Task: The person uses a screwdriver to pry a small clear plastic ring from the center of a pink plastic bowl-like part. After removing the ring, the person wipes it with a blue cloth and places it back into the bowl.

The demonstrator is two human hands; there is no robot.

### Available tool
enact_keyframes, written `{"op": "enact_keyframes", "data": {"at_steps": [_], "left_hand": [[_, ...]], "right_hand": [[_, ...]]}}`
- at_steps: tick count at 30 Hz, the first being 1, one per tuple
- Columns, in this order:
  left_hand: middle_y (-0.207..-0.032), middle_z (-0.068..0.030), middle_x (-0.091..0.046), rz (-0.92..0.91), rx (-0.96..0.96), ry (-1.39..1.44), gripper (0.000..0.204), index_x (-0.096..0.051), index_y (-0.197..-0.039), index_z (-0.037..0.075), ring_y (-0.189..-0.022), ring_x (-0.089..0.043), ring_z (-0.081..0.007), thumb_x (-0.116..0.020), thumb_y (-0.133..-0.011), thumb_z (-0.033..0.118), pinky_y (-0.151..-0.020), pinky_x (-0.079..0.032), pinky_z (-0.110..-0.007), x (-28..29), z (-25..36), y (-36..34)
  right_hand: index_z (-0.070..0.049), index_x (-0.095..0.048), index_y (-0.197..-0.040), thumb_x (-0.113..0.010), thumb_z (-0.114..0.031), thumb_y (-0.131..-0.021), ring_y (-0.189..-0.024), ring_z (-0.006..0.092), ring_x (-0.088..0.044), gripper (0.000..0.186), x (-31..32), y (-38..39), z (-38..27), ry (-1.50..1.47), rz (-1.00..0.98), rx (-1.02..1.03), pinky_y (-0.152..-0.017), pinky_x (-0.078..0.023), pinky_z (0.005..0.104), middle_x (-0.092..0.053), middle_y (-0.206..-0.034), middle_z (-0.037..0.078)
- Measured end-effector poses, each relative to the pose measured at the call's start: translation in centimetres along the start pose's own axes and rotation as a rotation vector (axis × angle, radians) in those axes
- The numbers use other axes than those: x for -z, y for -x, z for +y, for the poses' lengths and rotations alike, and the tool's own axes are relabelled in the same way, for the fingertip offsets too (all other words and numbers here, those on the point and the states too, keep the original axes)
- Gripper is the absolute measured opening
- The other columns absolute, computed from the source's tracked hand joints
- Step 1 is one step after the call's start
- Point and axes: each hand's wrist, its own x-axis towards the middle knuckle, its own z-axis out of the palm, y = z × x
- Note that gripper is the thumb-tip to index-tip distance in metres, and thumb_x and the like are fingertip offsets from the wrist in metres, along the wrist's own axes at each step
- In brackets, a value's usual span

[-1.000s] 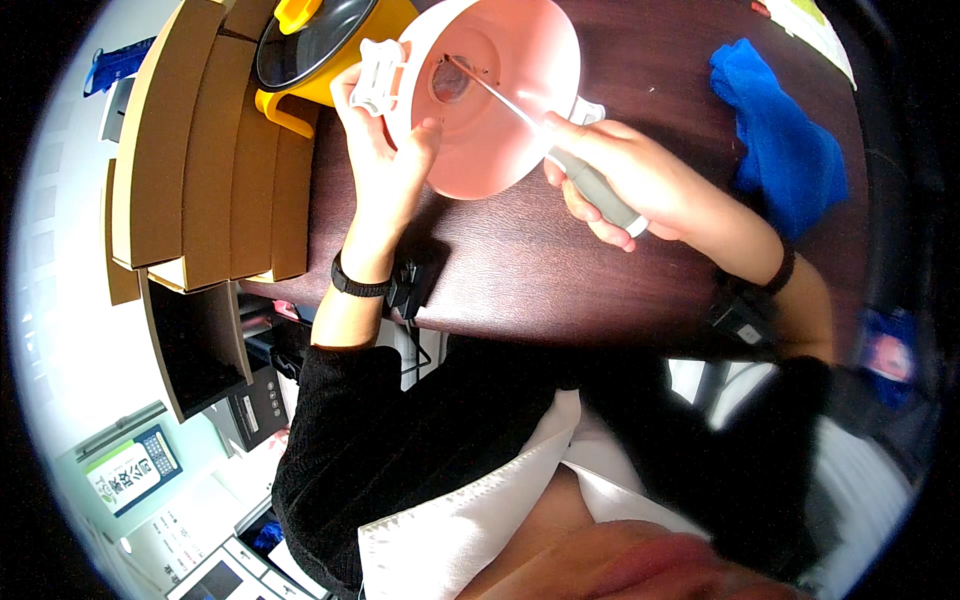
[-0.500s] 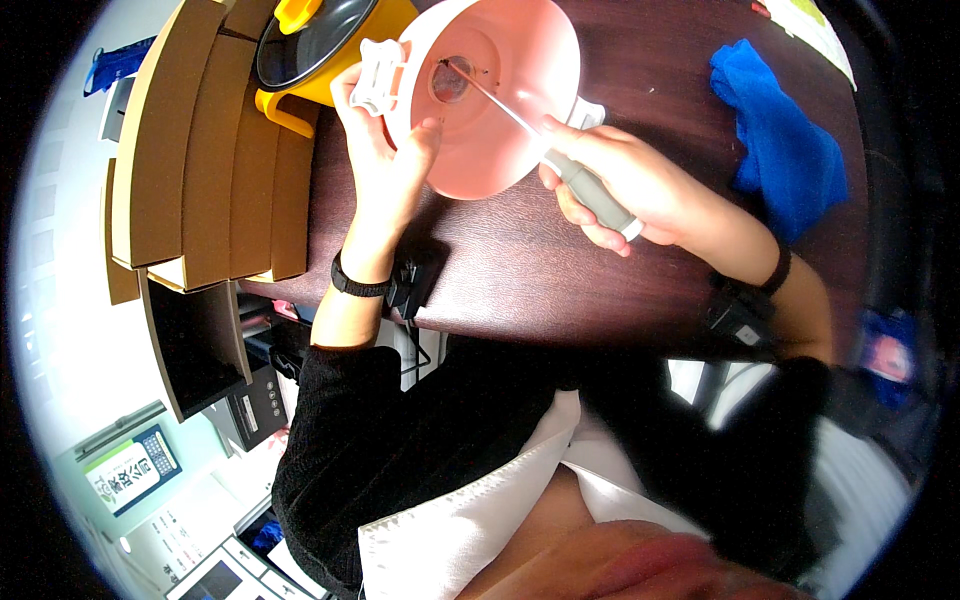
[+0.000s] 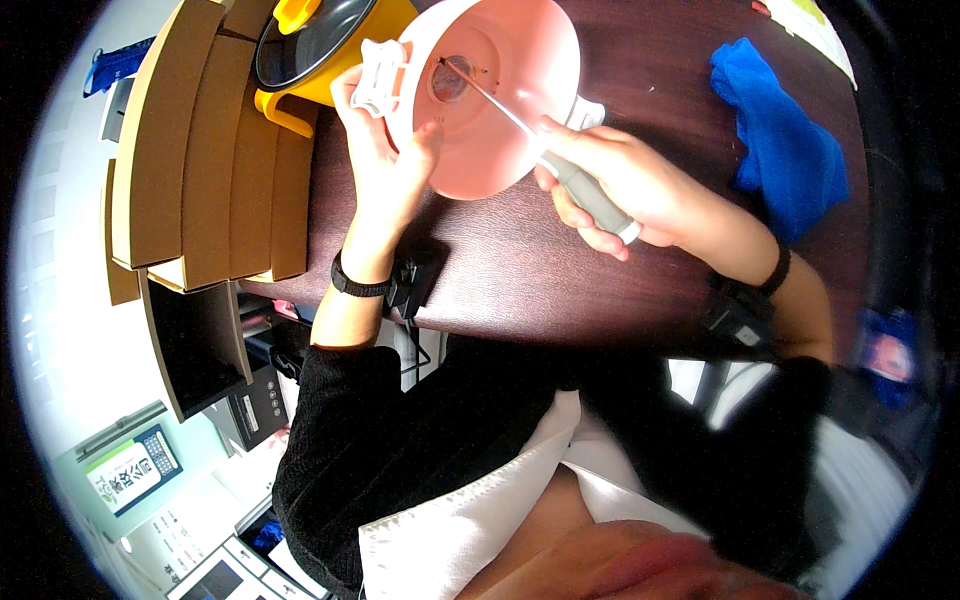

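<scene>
left hand [image 3: 388, 165]: partly curled at the left white handle [image 3: 378, 80] of the pink bowl [image 3: 500, 160], fingers behind it, thumb over the near rim. right hand [image 3: 625, 175]: closed around the grey grip of a thin-shafted tool [image 3: 595, 200], thumb laid forward toward the shaft.

bowl position: far side of the table [image 3: 500, 265], tipped so its inside shows. tool tip is at the far-left edge of the round disc [image 3: 449, 83] in the bowl's base, by a dark speck; too small to tell whether screw or hole. yellow pot [image 3: 385, 25] just beside, left; blue cloth [image 3: 785, 150] well apart, right.

judgement on technique: shaft enters at a slant; lining it up squarely with the speck should lessen slipping. press steadily along the shaft, turn from the wrist, brace the bowl firmly against that push.
</scene>
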Motion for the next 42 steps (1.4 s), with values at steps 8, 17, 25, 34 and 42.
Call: {"op": "enact_keyframes", "data": {"at_steps": [8,17,25,34,42], "left_hand": [[-0.131,-0.014,-0.036,-0.076,-0.136,-0.199,0.073,-0.019,-0.127,0.009,-0.122,-0.035,-0.0252,-0.059,-0.067,0.01,-0.105,-0.026,-0.04,0.5,-0.6,0.8],[-0.115,-0.0146,-0.043,0.032,-0.029,-0.115,0.065,-0.025,-0.12,0.004,-0.109,-0.043,-0.0223,-0.053,-0.062,-0.001,-0.097,-0.031,-0.036,-0.4,0.4,0.3],[-0.124,-0.012,-0.04,0.036,-0.017,-0.094,0.065,-0.029,-0.124,0.008,-0.116,-0.039,-0.022,-0.047,-0.062,-0.001,-0.103,-0.026,-0.037,-0.4,0.4,0.3],[-0.119,-0.0135,-0.042,0.029,-0.025,-0.101,0.065,-0.024,-0.123,0.005,-0.114,-0.041,-0.0217,-0.054,-0.065,-0.001,-0.1,-0.029,-0.036,-0.1,0.1,0.2],[-0.119,-0.0142,-0.042,0.027,-0.015,-0.094,0.065,-0.024,-0.123,0.005,-0.114,-0.041,-0.0216,-0.054,-0.065,-0.001,-0.1,-0.03,-0.036,-0.1,0.2,0.2]], "right_hand": [[-0.001,-0.053,-0.08,-0.046,-0.039,-0.091,-0.04,0.0232,-0.056,0.04,0.2,1.0,-1.5,1.165,0.386,0.345,-0.036,-0.044,0.0336,-0.055,-0.053,0.014],[-0.001,-0.056,-0.077,-0.055,-0.034,-0.086,-0.046,0.0268,-0.059,0.034,0.5,1.1,-0.8,1.568,0.657,0.622,-0.043,-0.048,0.0357,-0.056,-0.05,0.013],[0.001,-0.051,-0.08,-0.039,-0.044,-0.093,-0.031,0.0148,-0.048,0.048,0.1,0.9,-1.9,0.538,0.3,0.071,-0.028,-0.036,0.0272,-0.048,-0.047,0.007],[-0.003,-0.047,-0.078,-0.037,-0.045,-0.094,-0.027,0.0113,-0.041,0.046,0.3,0.0,-0.4,0.237,0.138,0.024,-0.025,-0.031,0.0225,-0.045,-0.047,0.004],[-0.004,-0.047,-0.077,-0.036,-0.045,-0.094,-0.027,0.0107,-0.041,0.046,0.2,-0.2,-0.1,0.2,0.125,0.036,-0.025,-0.03,0.022,-0.046,-0.047,0.003]]}}
